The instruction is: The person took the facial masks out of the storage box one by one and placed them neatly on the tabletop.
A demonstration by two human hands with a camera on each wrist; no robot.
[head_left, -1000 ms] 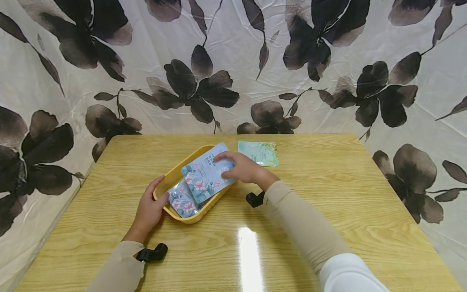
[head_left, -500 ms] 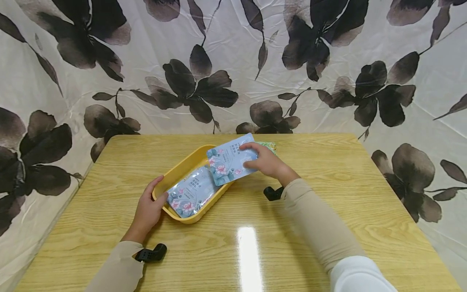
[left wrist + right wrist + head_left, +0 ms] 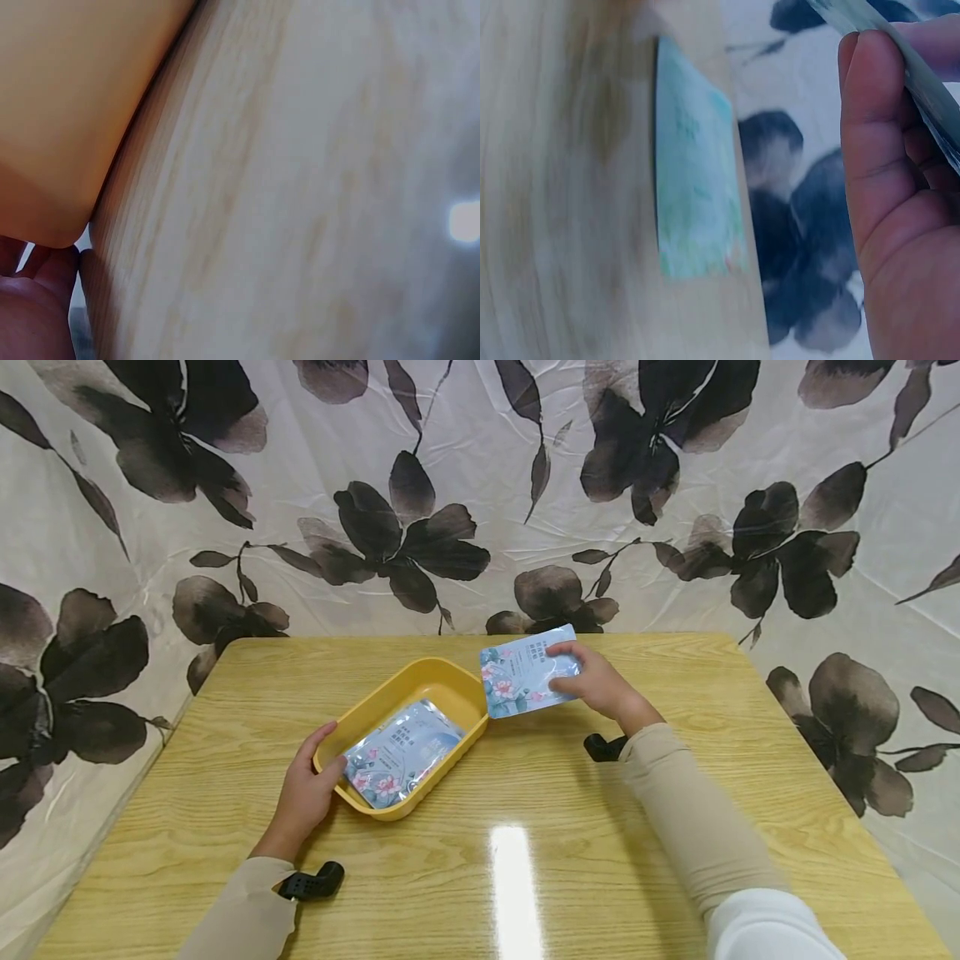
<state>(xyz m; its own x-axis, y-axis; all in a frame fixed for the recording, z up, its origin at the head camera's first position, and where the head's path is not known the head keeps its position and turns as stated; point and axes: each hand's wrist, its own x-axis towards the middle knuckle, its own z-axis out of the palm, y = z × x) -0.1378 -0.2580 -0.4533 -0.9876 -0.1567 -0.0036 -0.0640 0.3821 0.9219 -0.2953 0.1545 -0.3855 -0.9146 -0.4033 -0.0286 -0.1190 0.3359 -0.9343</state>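
My right hand (image 3: 600, 683) pinches a light blue face mask packet (image 3: 521, 672) printed with pink flowers, held up just right of the yellow plastic basket (image 3: 452, 672). In the right wrist view the thumb and fingers lie on opposite faces of that packet. At the basket's near left end, my left hand (image 3: 307, 785) grips the rim, thumb over the edge and fingers along the outer wall. Inside the basket lies another blue flowered packet (image 3: 405, 752). A green packet (image 3: 697, 172) lies flat on the table beneath the raised one, which hides it in the head view.
The wood-grain table (image 3: 600, 852) ends at the back against a white cloth (image 3: 525, 510) with dark flowers. A black wrist camera (image 3: 311, 881) sits on the left wrist, and another black camera (image 3: 603, 747) on the right.
My right hand has carried the blue packet out of the basket to the right, over the green packet. The packet still in the basket is now fully uncovered. My left hand has stayed put.
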